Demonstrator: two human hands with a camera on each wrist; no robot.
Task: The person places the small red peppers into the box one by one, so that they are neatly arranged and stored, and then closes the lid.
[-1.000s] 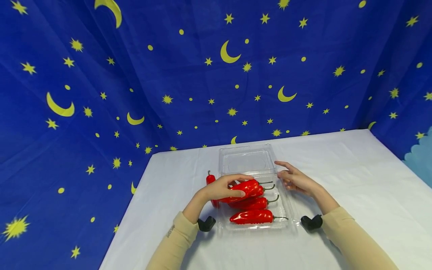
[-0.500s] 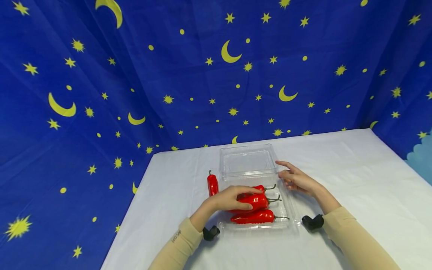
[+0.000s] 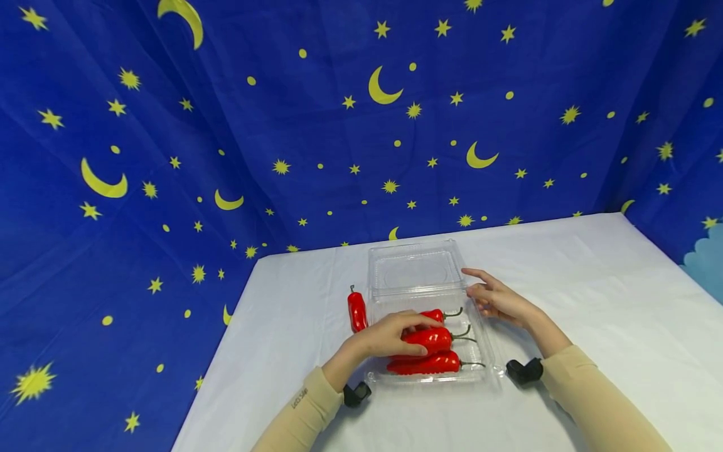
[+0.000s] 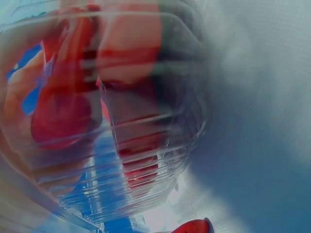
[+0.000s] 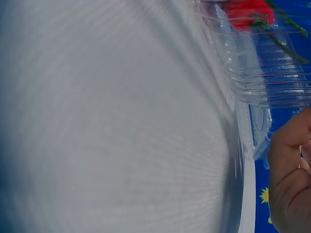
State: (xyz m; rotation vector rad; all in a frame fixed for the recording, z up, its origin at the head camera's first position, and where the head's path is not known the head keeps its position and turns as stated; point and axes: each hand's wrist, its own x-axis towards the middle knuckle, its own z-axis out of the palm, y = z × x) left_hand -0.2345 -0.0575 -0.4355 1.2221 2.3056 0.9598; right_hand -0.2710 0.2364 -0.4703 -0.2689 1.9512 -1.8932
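A clear plastic clamshell container (image 3: 487, 342) lies with its lid (image 3: 415, 265) folded back. My left hand (image 3: 386, 336) is over the tray, fingers and thumb around a glossy red chili pepper (image 3: 433, 341). One red pepper (image 3: 432, 363) lies in front of it, and another (image 3: 433, 316) shows behind, partly covered by the fingers. At the container's right edge, near the hinge, my right hand (image 3: 499, 301) rests with its index finger extended and the others loosely bent. Through the clear wall (image 4: 146, 199), the left wrist view shows blurred red peppers.
Outside the container on its left, a red pepper (image 3: 356, 311) lies on the white tablecloth (image 3: 593, 301). A blue curtain (image 3: 316, 113) with yellow stars and moons stands behind the table. A black wrist camera (image 3: 524, 372) juts from each sleeve.
My left hand has brought its pepper toward the front of the container, down between the others, and shifted slightly right. The right hand has stayed at the container's edge.
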